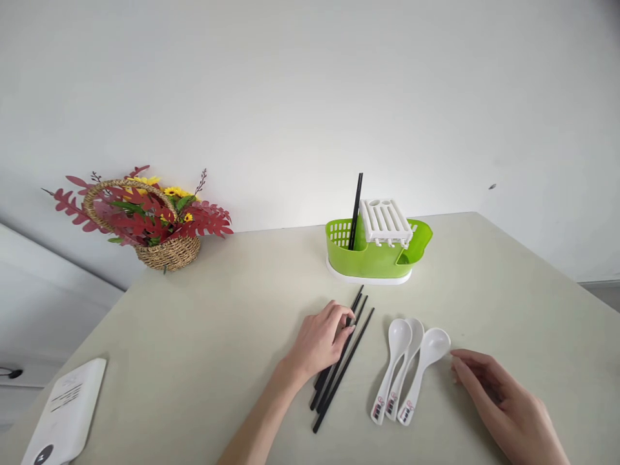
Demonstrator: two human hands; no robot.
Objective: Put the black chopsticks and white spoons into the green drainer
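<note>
My left hand (pixel 322 339) rests on a bundle of black chopsticks (pixel 345 361) lying on the table, with its fingers curled over them near their upper ends. My right hand (pixel 504 400) lies on the table just right of three white spoons (pixel 404 374), its fingers loosely apart and holding nothing; the fingertips sit close to the bowl of the rightmost spoon. Behind them stands a green cutlery holder (pixel 372 255) with a white rack on top and black chopsticks (pixel 356 210) standing upright in its left compartment.
A woven basket with red leaves and yellow flowers (pixel 145 223) stands at the back left of the beige table (pixel 217 336). A white flat device (pixel 65 413) lies at the front left corner. A white wall runs behind.
</note>
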